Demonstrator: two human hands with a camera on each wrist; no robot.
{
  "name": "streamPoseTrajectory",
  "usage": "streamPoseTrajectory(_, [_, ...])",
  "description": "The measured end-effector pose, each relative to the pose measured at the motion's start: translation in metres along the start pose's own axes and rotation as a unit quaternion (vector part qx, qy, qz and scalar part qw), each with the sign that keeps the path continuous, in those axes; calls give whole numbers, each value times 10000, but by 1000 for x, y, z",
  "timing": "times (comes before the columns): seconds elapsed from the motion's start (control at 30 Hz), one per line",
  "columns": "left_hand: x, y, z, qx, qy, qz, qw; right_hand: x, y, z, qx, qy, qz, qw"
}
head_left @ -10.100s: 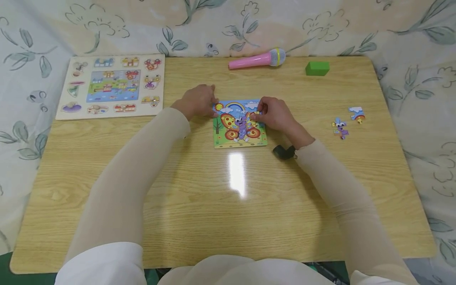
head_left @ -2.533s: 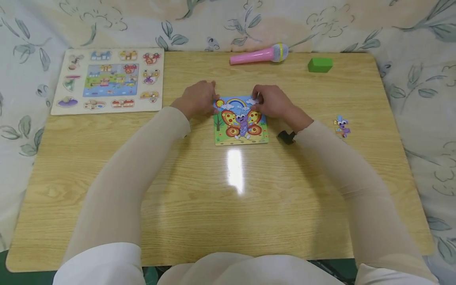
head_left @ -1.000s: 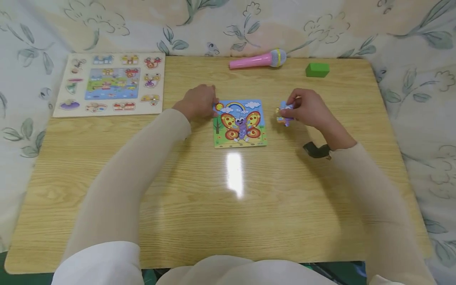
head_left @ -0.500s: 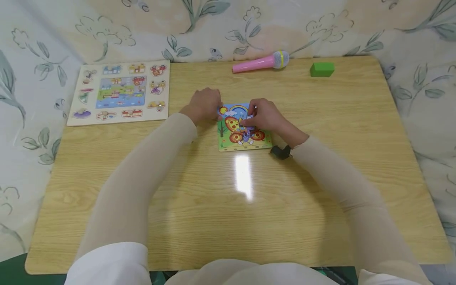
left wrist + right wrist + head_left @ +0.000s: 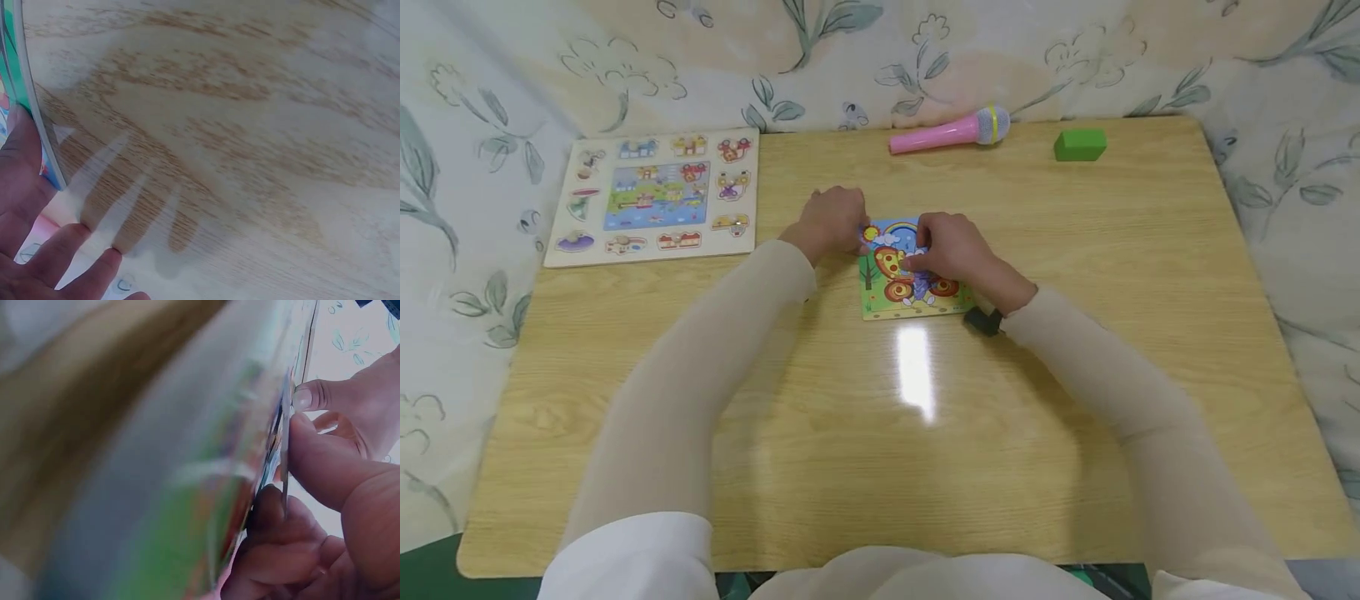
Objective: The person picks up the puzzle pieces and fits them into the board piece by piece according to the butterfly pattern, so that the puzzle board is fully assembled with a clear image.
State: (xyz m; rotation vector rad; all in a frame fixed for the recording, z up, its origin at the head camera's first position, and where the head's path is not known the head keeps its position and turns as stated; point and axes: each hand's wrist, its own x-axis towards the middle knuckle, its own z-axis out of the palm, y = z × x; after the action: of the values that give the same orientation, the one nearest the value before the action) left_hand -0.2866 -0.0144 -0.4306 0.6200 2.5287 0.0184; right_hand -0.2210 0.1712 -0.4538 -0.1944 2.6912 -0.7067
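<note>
A square butterfly puzzle board point(image 5: 887, 309) lies at mid-table in the head view. My left hand point(image 5: 835, 220) touches its upper left corner with thumb and a finger, and the other fingers point(image 5: 103, 265) spread out beyond the edge in the left wrist view. My right hand point(image 5: 955, 247) is over the board's upper right half, covering much of the butterfly. In the right wrist view its thumb and fingers pinch a thin puzzle piece point(image 5: 285, 456) close against the board. The piece's printed face is mostly hidden.
A pale peg puzzle board point(image 5: 730, 242) lies at the back left. Along the back edge rest a pink toy microphone point(image 5: 936, 135) and a green block point(image 5: 1080, 145). A black strap point(image 5: 983, 322) hangs from my right wrist beside the butterfly board.
My right hand has placed one piece at the board's top right, then brought the purple butterfly piece from the right over the board and shifted slightly left. My left hand stays at the corner.
</note>
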Motion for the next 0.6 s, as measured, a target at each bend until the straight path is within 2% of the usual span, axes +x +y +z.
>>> streamPoseTrajectory(0.23, [-1, -1, 7, -126, 63, -45, 9999, 1, -1, 2, -432, -55, 71, 9990])
streamPoseTrajectory(0.47, [-1, -2, 5, -80, 183, 52, 9998, 3, -2, 2, -728, 90, 16, 9973])
streamPoseTrajectory(0.6, [-2, -2, 4, -29, 200, 78, 9998, 3, -3, 1, -765, 74, 149, 9969])
